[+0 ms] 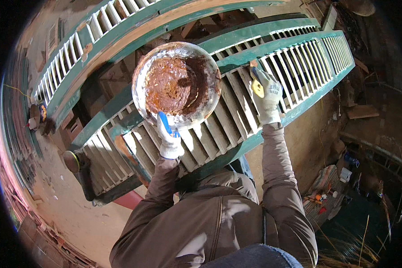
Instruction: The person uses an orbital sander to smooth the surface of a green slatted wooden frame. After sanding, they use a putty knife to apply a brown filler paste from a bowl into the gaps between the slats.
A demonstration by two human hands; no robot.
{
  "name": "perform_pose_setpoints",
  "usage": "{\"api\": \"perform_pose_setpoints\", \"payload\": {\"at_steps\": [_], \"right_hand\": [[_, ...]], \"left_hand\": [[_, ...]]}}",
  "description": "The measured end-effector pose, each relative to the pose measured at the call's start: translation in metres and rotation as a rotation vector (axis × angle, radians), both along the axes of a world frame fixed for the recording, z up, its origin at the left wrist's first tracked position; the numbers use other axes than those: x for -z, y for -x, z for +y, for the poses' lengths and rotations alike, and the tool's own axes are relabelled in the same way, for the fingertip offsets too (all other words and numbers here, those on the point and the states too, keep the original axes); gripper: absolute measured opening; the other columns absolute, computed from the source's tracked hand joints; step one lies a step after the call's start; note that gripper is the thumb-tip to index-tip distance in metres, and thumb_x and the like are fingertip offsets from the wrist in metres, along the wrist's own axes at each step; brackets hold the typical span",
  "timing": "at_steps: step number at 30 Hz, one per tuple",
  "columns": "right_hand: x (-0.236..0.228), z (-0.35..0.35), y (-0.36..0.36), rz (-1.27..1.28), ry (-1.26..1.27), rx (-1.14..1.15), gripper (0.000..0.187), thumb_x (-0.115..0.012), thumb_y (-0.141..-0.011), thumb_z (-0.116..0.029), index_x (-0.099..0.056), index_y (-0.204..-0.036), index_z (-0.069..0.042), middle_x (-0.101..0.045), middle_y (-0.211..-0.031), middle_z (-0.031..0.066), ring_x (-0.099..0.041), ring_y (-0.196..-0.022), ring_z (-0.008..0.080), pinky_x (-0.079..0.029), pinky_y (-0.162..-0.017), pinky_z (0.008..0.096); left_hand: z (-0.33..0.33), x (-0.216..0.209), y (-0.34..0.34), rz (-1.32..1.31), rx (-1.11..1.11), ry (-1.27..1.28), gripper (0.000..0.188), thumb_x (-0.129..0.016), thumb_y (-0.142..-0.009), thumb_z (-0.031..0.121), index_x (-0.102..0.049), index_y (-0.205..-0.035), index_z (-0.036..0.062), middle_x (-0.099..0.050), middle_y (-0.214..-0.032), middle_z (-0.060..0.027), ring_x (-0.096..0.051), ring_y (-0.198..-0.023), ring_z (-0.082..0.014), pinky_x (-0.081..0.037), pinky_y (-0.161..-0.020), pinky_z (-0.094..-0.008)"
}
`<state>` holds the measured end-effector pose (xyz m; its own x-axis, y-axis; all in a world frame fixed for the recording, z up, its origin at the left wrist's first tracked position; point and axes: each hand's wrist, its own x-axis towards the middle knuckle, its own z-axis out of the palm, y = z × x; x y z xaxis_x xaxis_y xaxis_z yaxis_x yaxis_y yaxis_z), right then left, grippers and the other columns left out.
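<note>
My left hand (169, 138), in a white glove with a blue coating, holds a round metal bowl (140, 89) by its near rim, the thumb lying over the edge. Thick reddish-brown paste (169, 82) fills much of the bowl, and smears coat its wall. My right hand (269, 91), in a white glove with a yellow patch at the thumb, is closed on a small flat tool (253, 65) with a brown tip. Most of that tool is hidden by the fingers. It meets the green top rail of a louvered shutter (299, 47), whose pale slats run beneath both hands.
Behind lies a second green slatted panel (241, 35), and another (111, 33) slants across the far left. A dark round-headed object (71, 161) stands by the shutter's left end. Wood scraps (362, 111) and a pile of small items (319, 196) lie on the floor at right.
</note>
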<state>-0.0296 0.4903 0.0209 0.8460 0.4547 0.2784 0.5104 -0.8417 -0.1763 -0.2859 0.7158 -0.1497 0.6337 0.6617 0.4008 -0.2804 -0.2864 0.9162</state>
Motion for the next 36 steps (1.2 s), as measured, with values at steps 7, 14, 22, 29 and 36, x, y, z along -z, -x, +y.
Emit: {"api": "perform_pose_setpoints", "payload": {"at_steps": [7,14,22,29,36], "right_hand": [[0.002,-0.003,-0.009,-0.049,0.109,0.113,0.041,-0.068,-0.083,-0.012,-0.068,-0.124,-0.009,-0.072,-0.118,0.0105,-0.069,-0.104,0.0299,-0.056,-0.086,0.041],[0.009,0.001,-0.006,-0.025,0.136,0.048,0.039,-0.07,-0.082,-0.013,-0.07,-0.121,-0.01,-0.073,-0.115,0.0111,-0.069,-0.103,0.0315,-0.055,-0.088,0.0416],[-0.01,-0.005,-0.005,0.057,0.032,0.146,0.043,-0.076,-0.082,-0.02,-0.069,-0.123,-0.01,-0.074,-0.107,0.0098,-0.07,-0.098,0.0282,-0.056,-0.081,0.0408],[0.004,-0.004,-0.006,0.03,-0.015,0.126,0.031,-0.071,-0.084,-0.013,-0.074,-0.114,-0.01,-0.076,-0.101,0.0132,-0.073,-0.087,0.0319,-0.057,-0.077,0.041],[-0.003,-0.01,-0.015,-0.048,-0.041,0.16,0.025,-0.06,-0.099,-0.024,-0.076,-0.111,-0.009,-0.075,-0.088,0.0147,-0.073,-0.077,0.0321,-0.058,-0.068,0.0414]], "left_hand": [[0.004,-0.013,0.002,0.007,0.006,-0.131,0.065,-0.051,-0.104,0.02,-0.022,-0.159,0.0019,-0.023,-0.165,-0.0208,-0.031,-0.15,-0.0357,-0.026,-0.124,-0.052],[0.0,-0.008,0.007,0.098,-0.049,-0.177,0.064,-0.052,-0.103,0.014,-0.023,-0.158,0.0024,-0.025,-0.165,-0.0209,-0.031,-0.151,-0.0351,-0.025,-0.125,-0.0513],[-0.002,-0.015,0.001,0.034,-0.012,-0.071,0.062,-0.047,-0.1,0.0,-0.025,-0.158,0.0006,-0.028,-0.163,-0.0217,-0.033,-0.149,-0.035,-0.027,-0.124,-0.0509],[-0.002,-0.011,-0.002,0.03,-0.034,-0.144,0.057,-0.046,-0.107,0.012,-0.025,-0.159,0.003,-0.026,-0.164,-0.0213,-0.033,-0.148,-0.036,-0.027,-0.123,-0.0531],[0.0,-0.001,0.008,-0.006,0.08,0.435,0.057,-0.045,-0.107,0.015,-0.026,-0.159,0.0063,-0.026,-0.165,-0.02,-0.034,-0.148,-0.0361,-0.029,-0.122,-0.0531]]}}
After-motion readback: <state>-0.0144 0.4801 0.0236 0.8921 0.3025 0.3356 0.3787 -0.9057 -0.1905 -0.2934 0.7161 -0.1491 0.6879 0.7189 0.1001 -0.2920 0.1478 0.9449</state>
